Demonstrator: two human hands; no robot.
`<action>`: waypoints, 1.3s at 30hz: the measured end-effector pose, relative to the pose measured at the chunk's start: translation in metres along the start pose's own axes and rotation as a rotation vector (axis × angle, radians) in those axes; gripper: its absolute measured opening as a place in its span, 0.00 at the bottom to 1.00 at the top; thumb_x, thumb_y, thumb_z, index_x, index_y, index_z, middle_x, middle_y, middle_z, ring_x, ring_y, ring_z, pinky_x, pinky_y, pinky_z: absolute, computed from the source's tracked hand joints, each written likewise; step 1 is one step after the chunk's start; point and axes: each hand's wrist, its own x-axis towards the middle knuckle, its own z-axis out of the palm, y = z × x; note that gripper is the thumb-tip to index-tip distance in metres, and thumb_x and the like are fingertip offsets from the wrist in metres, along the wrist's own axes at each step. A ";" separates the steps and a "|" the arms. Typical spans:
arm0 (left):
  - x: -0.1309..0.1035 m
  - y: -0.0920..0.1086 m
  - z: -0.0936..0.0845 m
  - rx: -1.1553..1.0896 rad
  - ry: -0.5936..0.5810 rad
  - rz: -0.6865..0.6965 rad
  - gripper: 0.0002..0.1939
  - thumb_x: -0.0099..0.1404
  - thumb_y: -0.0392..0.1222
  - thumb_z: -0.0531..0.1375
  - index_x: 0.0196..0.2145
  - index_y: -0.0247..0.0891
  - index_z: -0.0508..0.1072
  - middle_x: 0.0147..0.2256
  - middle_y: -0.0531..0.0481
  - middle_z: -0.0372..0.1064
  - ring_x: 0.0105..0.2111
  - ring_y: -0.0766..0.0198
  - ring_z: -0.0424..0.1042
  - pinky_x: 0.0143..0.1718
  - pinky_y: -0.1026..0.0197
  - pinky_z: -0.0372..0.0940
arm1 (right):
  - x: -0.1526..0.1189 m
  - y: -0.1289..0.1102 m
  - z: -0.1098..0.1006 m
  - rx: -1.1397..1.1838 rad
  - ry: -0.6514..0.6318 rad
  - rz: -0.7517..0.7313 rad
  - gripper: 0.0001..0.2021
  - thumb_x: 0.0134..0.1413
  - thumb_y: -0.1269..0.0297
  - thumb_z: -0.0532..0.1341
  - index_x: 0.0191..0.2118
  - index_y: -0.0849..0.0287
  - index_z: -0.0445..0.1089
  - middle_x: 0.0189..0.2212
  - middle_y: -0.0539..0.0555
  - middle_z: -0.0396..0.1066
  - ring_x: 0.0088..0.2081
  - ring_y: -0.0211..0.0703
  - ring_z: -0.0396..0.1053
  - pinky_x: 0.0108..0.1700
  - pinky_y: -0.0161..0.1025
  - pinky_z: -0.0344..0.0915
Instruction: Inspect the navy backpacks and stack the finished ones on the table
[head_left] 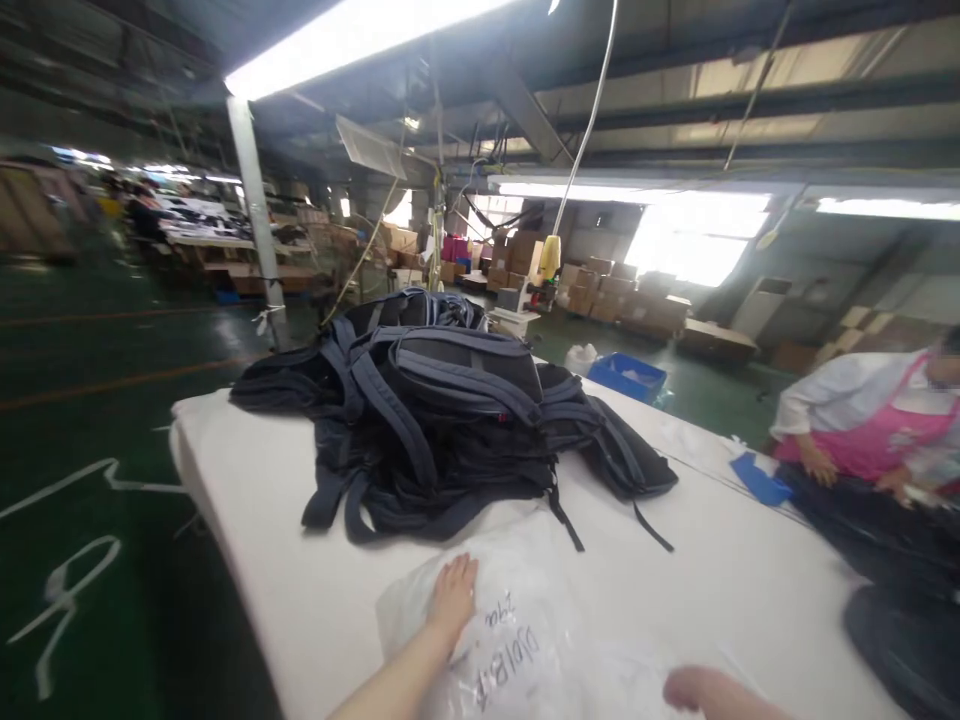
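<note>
A clear plastic bag (517,640) with black handwriting lies on the white-covered table (720,570) at the near edge. My left hand (454,600) rests flat on the bag's left part, fingers stretched out and holding nothing. At the lower right, my right hand (690,690) is low over the table beside the bag, blurred; its fingers cannot be made out. Beyond the bag lies a heap of dark grey-blue backpacks (450,430), with straps hanging toward the bag.
At the right, a person in a pink apron (862,450) handles dark bags (877,530). A blue scrap (760,480) lies nearby on the table. A blue crate (628,376) stands beyond the far edge, and a metal post (255,210) rises behind the backpacks.
</note>
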 end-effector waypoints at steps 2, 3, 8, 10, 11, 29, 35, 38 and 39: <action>0.002 -0.021 0.034 0.027 -0.027 0.007 0.35 0.56 0.24 0.45 0.62 0.32 0.61 0.63 0.42 0.55 0.64 0.54 0.54 0.64 0.48 0.52 | 0.022 -0.006 -0.051 -0.071 -0.014 0.063 0.21 0.45 0.53 0.66 0.45 0.56 0.74 0.45 0.60 0.73 0.47 0.58 0.70 0.51 0.56 0.66; 0.001 -0.032 0.054 0.046 -0.007 0.028 0.36 0.55 0.23 0.45 0.62 0.34 0.62 0.63 0.44 0.56 0.63 0.55 0.55 0.63 0.49 0.54 | 0.036 -0.010 -0.080 -0.154 -0.001 0.084 0.23 0.45 0.52 0.64 0.47 0.58 0.74 0.47 0.62 0.72 0.49 0.60 0.69 0.55 0.56 0.63; 0.001 -0.071 0.151 0.103 0.424 0.237 0.41 0.55 0.25 0.48 0.66 0.44 0.50 0.58 0.50 0.65 0.55 0.60 0.68 0.54 0.57 0.67 | 0.141 -0.047 -0.203 -0.399 0.229 0.050 0.26 0.51 0.47 0.58 0.51 0.59 0.70 0.51 0.61 0.69 0.51 0.58 0.67 0.55 0.52 0.62; 0.004 -0.072 0.171 0.104 0.601 0.264 0.46 0.54 0.26 0.48 0.68 0.42 0.36 0.57 0.51 0.66 0.54 0.62 0.69 0.52 0.59 0.67 | 0.190 -0.061 -0.217 -0.417 0.338 0.023 0.27 0.52 0.46 0.57 0.53 0.59 0.68 0.53 0.61 0.68 0.53 0.57 0.66 0.56 0.51 0.62; 0.006 -0.070 0.175 0.102 0.661 0.263 0.47 0.54 0.27 0.49 0.68 0.39 0.31 0.57 0.50 0.67 0.54 0.62 0.69 0.52 0.59 0.67 | 0.215 -0.066 -0.215 -0.423 0.391 0.004 0.28 0.53 0.47 0.57 0.54 0.60 0.66 0.54 0.61 0.67 0.54 0.56 0.66 0.57 0.51 0.61; 0.009 -0.026 0.168 0.076 0.518 0.141 0.44 0.55 0.31 0.50 0.68 0.35 0.39 0.63 0.46 0.57 0.61 0.57 0.59 0.59 0.55 0.58 | 0.449 -0.059 -0.040 -0.272 0.851 -0.249 0.51 0.49 0.65 0.62 0.67 0.67 0.24 0.68 0.70 0.30 0.66 0.62 0.43 0.59 0.51 0.58; 0.007 -0.031 0.179 0.026 0.395 0.137 0.43 0.53 0.32 0.51 0.67 0.40 0.46 0.63 0.49 0.55 0.62 0.56 0.58 0.61 0.54 0.57 | 0.470 -0.068 -0.112 -0.274 0.607 -0.217 0.24 0.55 0.67 0.54 0.58 0.59 0.57 0.54 0.62 0.62 0.44 0.51 0.70 0.45 0.43 0.65; 0.007 -0.035 0.183 -0.002 0.318 0.123 0.41 0.53 0.32 0.52 0.66 0.42 0.52 0.63 0.51 0.55 0.62 0.55 0.57 0.62 0.53 0.55 | 0.460 -0.068 -0.131 -0.302 0.563 -0.223 0.17 0.54 0.67 0.55 0.51 0.58 0.65 0.47 0.59 0.66 0.40 0.49 0.70 0.40 0.40 0.64; 0.007 -0.036 0.183 -0.004 0.304 0.118 0.40 0.54 0.33 0.52 0.65 0.42 0.54 0.63 0.51 0.56 0.62 0.55 0.57 0.62 0.54 0.55 | 0.453 -0.068 -0.137 -0.310 0.554 -0.232 0.17 0.53 0.67 0.56 0.50 0.57 0.65 0.47 0.58 0.67 0.40 0.48 0.70 0.40 0.39 0.64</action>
